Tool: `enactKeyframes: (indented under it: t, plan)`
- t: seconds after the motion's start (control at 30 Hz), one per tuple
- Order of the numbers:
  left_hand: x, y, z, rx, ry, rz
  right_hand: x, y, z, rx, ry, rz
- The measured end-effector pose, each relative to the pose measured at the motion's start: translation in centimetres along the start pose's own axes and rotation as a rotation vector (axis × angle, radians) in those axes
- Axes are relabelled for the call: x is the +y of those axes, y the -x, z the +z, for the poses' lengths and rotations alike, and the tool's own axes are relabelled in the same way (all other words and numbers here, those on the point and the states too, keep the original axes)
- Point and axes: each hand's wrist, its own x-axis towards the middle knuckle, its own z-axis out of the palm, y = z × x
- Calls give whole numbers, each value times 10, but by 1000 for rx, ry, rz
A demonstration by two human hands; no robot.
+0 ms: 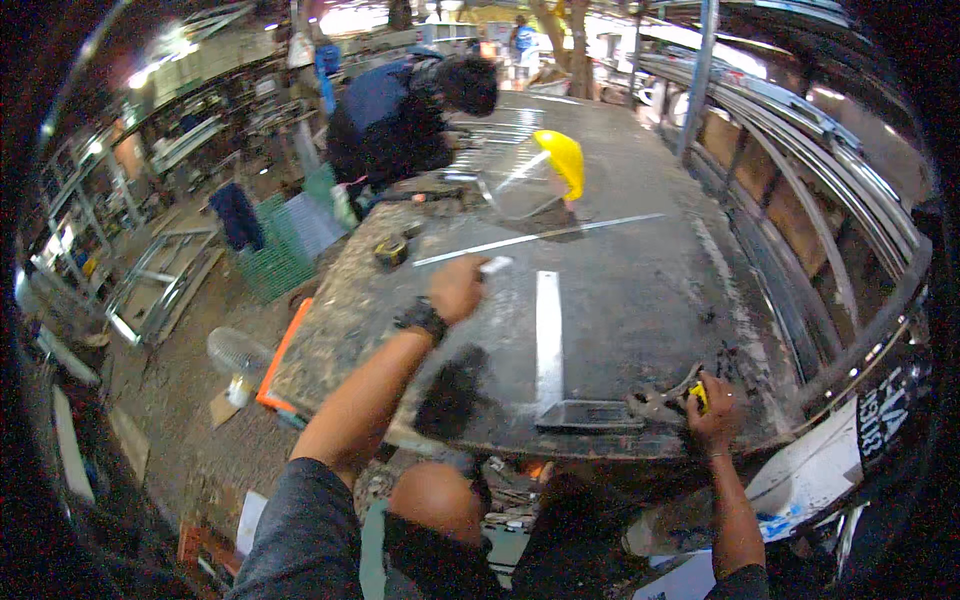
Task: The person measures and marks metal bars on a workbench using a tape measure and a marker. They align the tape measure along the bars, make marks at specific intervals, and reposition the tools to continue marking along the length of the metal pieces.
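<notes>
My left hand (pixel 458 289) is over the left part of the dark worktable (pixel 640 300), its fingers closed on a small pale metal piece (pixel 495 266). A long thin metal strip (pixel 540 240) lies just beyond it. At the table's near right, my right hand (pixel 712 410) is closed around a small yellow thing (pixel 699 397) whose kind I cannot make out. Beside those fingers is a greyish metal tool (pixel 655 406), blurred and partly hidden. Between my hands lies a try square, its bright blade (pixel 548 335) pointing away and its dark stock (pixel 590 416) along the near edge.
A yellow-topped clear face shield (pixel 562 163) rests farther back. A tape measure (pixel 391 251) lies near the left edge. Across the table, a person (pixel 400 120) bends over metal bars. A fan (pixel 238 360) stands at left; metal lengths (pixel 790 170) fill a rack at right.
</notes>
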Motion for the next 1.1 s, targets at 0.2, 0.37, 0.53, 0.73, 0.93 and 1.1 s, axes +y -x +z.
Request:
enactKeyframes:
  t: [0.2,0.37,0.53,0.73,0.93,1.1]
  plan:
    - [-113,-82,54,-54,-292,-308,-1,3,2,3,-17,89]
    - [-140,-95,82,-177,-435,-317,2,2,7,47,-8,50]
    - [-145,-98,66,-239,-468,-163,-3,0,3,22,-39,85]
    - [-97,-61,27,-230,-250,32,-1,2,-2,39,-46,55]
    - [-21,22,-70,-578,345,-146,-2,4,2,64,-71,54]
    - [0,123,-136,-567,474,-227,-6,3,-1,82,-104,58]
